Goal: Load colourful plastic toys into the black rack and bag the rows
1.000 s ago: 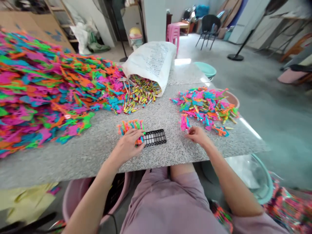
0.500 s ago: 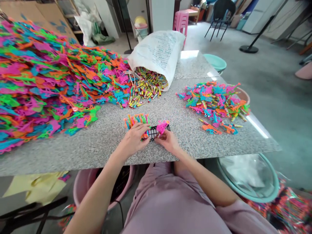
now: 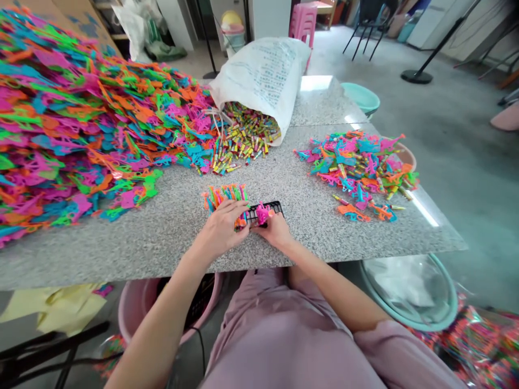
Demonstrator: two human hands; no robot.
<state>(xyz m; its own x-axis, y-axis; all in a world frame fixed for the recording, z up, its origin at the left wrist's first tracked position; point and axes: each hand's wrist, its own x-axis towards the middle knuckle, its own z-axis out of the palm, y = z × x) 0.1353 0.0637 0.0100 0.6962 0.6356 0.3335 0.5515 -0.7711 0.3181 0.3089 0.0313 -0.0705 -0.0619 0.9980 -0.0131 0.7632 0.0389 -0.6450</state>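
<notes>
A black grid rack (image 3: 277,207) lies on the table in front of me. Over its left part stands a row of small orange, green, blue and pink plastic pieces (image 3: 224,193), packed side by side. My left hand (image 3: 221,227) is closed around the rack there, fingers on the far side and thumb on the near side, hiding some of the pieces. My right hand (image 3: 276,231) pinches a pink plastic toy piece (image 3: 262,212) low over the rack's open cells. The lower end of that piece is hidden by my fingers.
A large heap of bright plastic pieces (image 3: 93,124) covers the left side. Behind, a white sack (image 3: 263,70) spills small yellow-and-red tubes (image 3: 247,135). A pile of pieces with tubes (image 3: 357,162) sits at right. Below the table edge stand a pink tub (image 3: 132,313) and a green basin (image 3: 440,324).
My right hand has shifted slightly left with the pink toy piece, which has turned from lying slanted to pointing more toward me. My left hand stays on the rack. The camera view has tilted slightly.
</notes>
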